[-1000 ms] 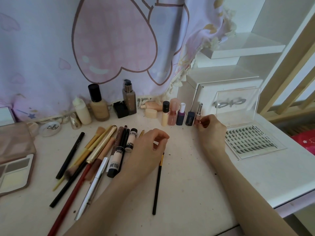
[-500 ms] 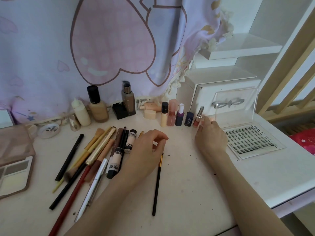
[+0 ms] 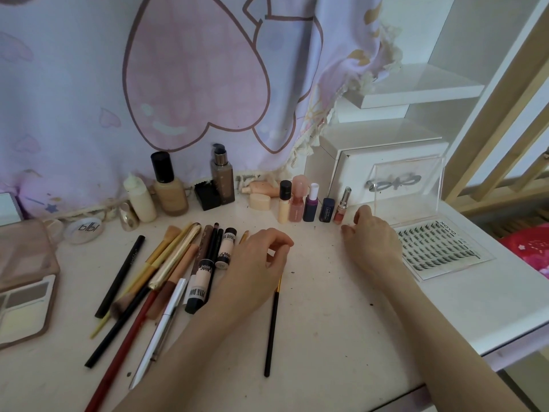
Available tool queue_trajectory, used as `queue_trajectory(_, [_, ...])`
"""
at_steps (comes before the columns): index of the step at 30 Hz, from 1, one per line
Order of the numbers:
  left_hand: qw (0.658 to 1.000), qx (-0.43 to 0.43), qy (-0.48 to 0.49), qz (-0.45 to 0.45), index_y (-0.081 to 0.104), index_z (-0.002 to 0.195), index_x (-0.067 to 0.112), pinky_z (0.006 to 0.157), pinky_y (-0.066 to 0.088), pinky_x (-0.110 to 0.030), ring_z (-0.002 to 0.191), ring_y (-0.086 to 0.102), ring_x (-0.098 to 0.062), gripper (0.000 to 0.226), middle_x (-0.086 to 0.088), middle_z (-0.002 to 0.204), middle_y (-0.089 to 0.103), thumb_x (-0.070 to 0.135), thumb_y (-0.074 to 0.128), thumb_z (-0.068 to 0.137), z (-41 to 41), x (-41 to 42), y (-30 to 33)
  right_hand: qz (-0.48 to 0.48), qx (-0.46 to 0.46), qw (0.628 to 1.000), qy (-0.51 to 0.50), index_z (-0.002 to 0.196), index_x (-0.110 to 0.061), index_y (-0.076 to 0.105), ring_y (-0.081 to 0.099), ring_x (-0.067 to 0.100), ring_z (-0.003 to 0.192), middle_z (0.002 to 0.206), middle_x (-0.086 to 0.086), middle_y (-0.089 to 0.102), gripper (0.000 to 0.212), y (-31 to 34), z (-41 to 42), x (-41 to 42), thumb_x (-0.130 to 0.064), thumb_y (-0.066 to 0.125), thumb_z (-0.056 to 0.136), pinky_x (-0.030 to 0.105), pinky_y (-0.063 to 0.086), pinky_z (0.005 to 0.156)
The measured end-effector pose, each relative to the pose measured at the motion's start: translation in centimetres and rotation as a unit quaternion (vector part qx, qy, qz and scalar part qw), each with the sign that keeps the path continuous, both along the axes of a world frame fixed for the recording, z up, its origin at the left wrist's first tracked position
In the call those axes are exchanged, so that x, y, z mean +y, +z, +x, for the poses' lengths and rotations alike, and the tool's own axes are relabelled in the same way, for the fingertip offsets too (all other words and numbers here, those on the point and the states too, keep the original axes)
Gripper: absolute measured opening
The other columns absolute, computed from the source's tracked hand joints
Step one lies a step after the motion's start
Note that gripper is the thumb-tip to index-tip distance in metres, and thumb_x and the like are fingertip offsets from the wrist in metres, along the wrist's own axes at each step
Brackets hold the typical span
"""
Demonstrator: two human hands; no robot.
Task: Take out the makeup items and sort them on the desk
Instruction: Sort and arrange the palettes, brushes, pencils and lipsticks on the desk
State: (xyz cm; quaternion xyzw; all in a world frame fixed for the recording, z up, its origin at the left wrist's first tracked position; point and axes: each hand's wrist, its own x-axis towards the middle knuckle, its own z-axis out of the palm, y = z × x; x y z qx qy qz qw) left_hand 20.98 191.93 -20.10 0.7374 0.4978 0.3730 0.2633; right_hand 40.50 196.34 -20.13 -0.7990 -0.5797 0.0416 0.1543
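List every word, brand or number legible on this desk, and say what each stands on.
"PINK BOO": on the long black-and-white tube lying among the pencils; the rest is cut off.
"plpl": as it reads from here, on the round clear compact lid.
"XOXO": on the edge of the lash tray, hard to confirm.
Print on the navy lipstick, black pencil and short tube: too small or blurred.

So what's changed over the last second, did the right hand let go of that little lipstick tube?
Yes. The right hand let go of the lipstick tube, which now stands upright at the right end of the row of small bottles, and drew back toward the person, empty. The left hand stayed loosely curled over the thin black brush; the pencils and brushes haven't moved.
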Motion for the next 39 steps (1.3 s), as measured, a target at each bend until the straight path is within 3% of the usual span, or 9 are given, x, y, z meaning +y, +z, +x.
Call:
queue_trajectory(3, [1.0, -0.001, 0.001, 0.004, 0.054, 0.093, 0.03, 0.069, 0.036, 0.004, 0.081, 0.05, 0.013, 0.013, 0.026, 0.086, 0.051, 0.017, 0.05, 0.093, 0.1, 0.0, 0.1, 0.0, -0.003, 1.0, -0.004, 0.11, -0.006, 0.042, 0.056, 0.034, 0.089, 0.1, 0.017, 0.06, 0.024, 0.2, 0.0, 0.0, -0.025, 0.043, 0.095, 0.033, 0.037, 0.065])
queue_trajectory(7, [1.0, -0.002, 0.0, 0.009, 0.057, 0.095, 0.027, 0.07, 0.036, 0.004, 0.084, 0.051, 0.013, 0.012, 0.022, 0.09, 0.054, 0.017, 0.049, 0.093, 0.0, 0.0, 0.1, 0.069, 0.052, 0.996, -0.015, 0.102, -0.003, 0.04, 0.048, 0.03, 0.073, 0.092, 0.019, 0.061, 0.019, -0.2, 0.0, -0.3, -0.017, 0.045, 0.091, 0.034, 0.037, 0.062])
queue_trajectory(10, [1.0, -0.002, 0.003, 0.016, 0.06, 0.098, 0.022, 0.072, 0.038, 0.002, 0.087, 0.053, 0.005, 0.013, 0.013, 0.096, 0.059, 0.016, 0.049, 0.094, -0.1, 0.3, 0.0, 0.134, 0.104, 0.985, -0.015, 0.099, -0.001, 0.046, 0.054, 0.033, 0.081, 0.098, 0.019, 0.063, 0.016, -0.7, 0.5, -0.5, -0.015, 0.048, 0.091, 0.036, 0.04, 0.068])
queue_trajectory(15, [1.0, 0.009, -0.001, 0.02, 0.06, 0.101, 0.021, 0.074, 0.037, 0.002, 0.089, 0.052, 0.004, 0.015, 0.013, 0.097, 0.058, 0.017, 0.048, 0.094, -0.2, 0.3, -0.1, 0.218, 0.137, 0.966, 0.002, 0.097, 0.005, 0.061, 0.048, 0.023, 0.076, 0.096, 0.02, 0.059, 0.018, -0.9, 0.8, 0.0, -0.007, 0.05, 0.089, 0.021, 0.025, 0.063])
queue_trajectory(18, [1.0, 0.01, 0.003, 0.017, 0.06, 0.101, 0.021, 0.074, 0.038, 0.001, 0.089, 0.052, 0.004, 0.015, 0.016, 0.095, 0.057, 0.017, 0.048, 0.094, -0.3, 0.4, -0.1, 0.215, 0.143, 0.966, 0.021, 0.101, 0.004, 0.063, 0.051, 0.025, 0.077, 0.103, 0.019, 0.055, 0.021, -0.8, 0.8, 0.5, -0.008, 0.049, 0.091, 0.021, 0.03, 0.067])
queue_trajectory(23, [0.998, 0.056, -0.001, 0.03, 0.058, 0.101, 0.024, 0.072, 0.041, -0.005, 0.086, 0.052, 0.0, 0.013, 0.014, 0.094, 0.056, 0.02, 0.048, 0.093, -0.8, 0.7, -0.2, 0.215, 0.101, 0.97, 0.045, 0.112, 0.005, 0.061, 0.057, 0.037, 0.092, 0.113, 0.023, 0.054, 0.027, -0.7, 0.9, 0.8, -0.005, 0.046, 0.092, 0.033, 0.041, 0.081])
queue_trajectory(27, [0.996, 0.077, -0.003, 0.039, 0.057, 0.102, 0.024, 0.07, 0.04, -0.005, 0.082, 0.05, 0.004, 0.013, 0.019, 0.089, 0.051, 0.021, 0.048, 0.093, -1.0, 0.8, -0.1, 0.226, 0.088, 0.969, 0.045, 0.119, 0.005, 0.055, 0.056, 0.039, 0.093, 0.103, 0.025, 0.059, 0.031, -0.8, 0.8, 1.0, -0.004, 0.044, 0.092, 0.037, 0.042, 0.079])
queue_trajectory(32, [0.996, 0.084, -0.009, 0.033, 0.057, 0.104, 0.023, 0.073, 0.038, -0.001, 0.081, 0.049, 0.004, 0.014, 0.018, 0.09, 0.051, 0.022, 0.048, 0.094, -1.0, 0.7, -0.1, 0.225, 0.11, 0.967, 0.052, 0.108, 0.004, 0.055, 0.057, 0.038, 0.088, 0.097, 0.023, 0.062, 0.021, -1.3, 0.7, 1.2, -0.007, 0.045, 0.093, 0.036, 0.04, 0.072])
queue_trajectory(39, [0.993, 0.104, 0.004, 0.048, 0.057, 0.108, 0.023, 0.068, 0.038, -0.006, 0.079, 0.047, 0.005, 0.017, 0.021, 0.085, 0.046, 0.023, 0.048, 0.093, -1.2, 0.9, -0.1, 0.213, 0.146, 0.966, 0.03, 0.125, -0.001, 0.046, 0.059, 0.034, 0.093, 0.109, 0.019, 0.062, 0.035, -1.3, 0.6, 0.4, -0.021, 0.045, 0.097, 0.036, 0.042, 0.079])
